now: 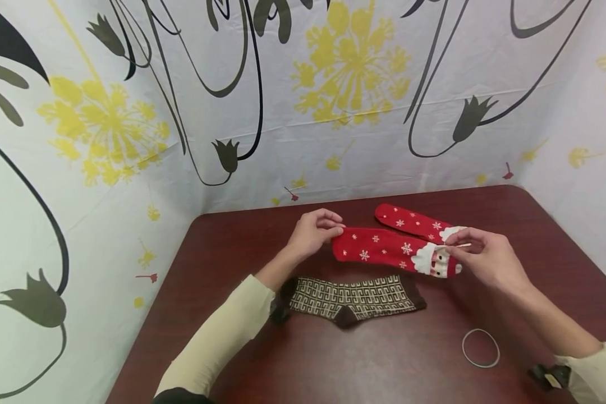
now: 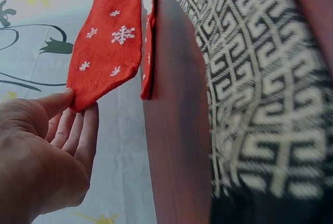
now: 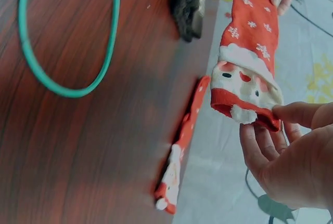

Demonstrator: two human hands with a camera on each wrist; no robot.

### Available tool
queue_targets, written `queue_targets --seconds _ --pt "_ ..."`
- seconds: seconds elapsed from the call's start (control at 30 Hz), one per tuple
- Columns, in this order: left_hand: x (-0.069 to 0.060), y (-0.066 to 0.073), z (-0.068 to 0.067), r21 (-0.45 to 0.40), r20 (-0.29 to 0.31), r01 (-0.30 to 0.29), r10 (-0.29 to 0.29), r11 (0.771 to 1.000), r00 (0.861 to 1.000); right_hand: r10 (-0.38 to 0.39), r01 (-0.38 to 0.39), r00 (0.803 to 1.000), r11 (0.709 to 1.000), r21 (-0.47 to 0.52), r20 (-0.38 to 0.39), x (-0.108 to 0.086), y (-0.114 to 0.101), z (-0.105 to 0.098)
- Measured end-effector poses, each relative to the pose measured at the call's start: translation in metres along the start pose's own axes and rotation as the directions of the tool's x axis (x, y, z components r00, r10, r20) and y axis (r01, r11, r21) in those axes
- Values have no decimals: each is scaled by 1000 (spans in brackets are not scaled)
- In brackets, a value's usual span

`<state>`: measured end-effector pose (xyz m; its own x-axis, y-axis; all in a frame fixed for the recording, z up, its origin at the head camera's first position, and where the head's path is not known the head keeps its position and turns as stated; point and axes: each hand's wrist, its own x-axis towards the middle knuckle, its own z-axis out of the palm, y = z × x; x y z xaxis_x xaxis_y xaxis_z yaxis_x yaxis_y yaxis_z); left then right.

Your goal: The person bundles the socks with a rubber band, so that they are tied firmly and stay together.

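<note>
A red sock with white snowflakes and a Santa face (image 1: 379, 247) is stretched sideways between both hands, raised off the table. My left hand (image 1: 313, 233) pinches its toe end; in the left wrist view the thumb and fingers of that hand (image 2: 52, 151) hold the tip. At the cuff, by the Santa face (image 3: 244, 81), my right hand (image 3: 296, 151) pinches the edge between thumb and fingers. The second red sock (image 1: 409, 220) lies flat on the table just behind the held one, its cuff partly hidden by the right hand in the head view.
A brown and cream patterned sock (image 1: 353, 297) lies on the dark red table (image 1: 363, 365), nearer than the red socks. To the right front is a thin pale green ring (image 1: 480, 367). A patterned cloth (image 1: 262, 191) hangs behind the table and at its sides.
</note>
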<state>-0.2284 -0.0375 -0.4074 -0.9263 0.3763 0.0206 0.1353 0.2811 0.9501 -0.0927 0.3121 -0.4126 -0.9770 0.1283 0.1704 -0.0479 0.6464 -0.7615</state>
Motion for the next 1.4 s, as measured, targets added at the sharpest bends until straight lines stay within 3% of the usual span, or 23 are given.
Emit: queue_targets --seconds 0.3,0.6,0.73,0.97,1.4 --pt "-42 -10 -23 -10 40 11 -11 1000 999 -51 48 995 998 31 88 -5 -20 5" --pt "-73 -23 -39 -38 95 70 -66 997 993 -14 -12 979 992 124 202 -8 -26 17" --pt "-83 -30 -44 -11 103 59 -57 998 993 5 -39 973 989 143 232 -10 -29 22" --pt "-96 -39 -48 19 121 122 -123 992 985 25 -71 961 985 160 274 -12 -30 31" --pt "-105 -48 -47 65 140 178 -185 982 973 39 -79 956 989 127 292 -9 -23 47"
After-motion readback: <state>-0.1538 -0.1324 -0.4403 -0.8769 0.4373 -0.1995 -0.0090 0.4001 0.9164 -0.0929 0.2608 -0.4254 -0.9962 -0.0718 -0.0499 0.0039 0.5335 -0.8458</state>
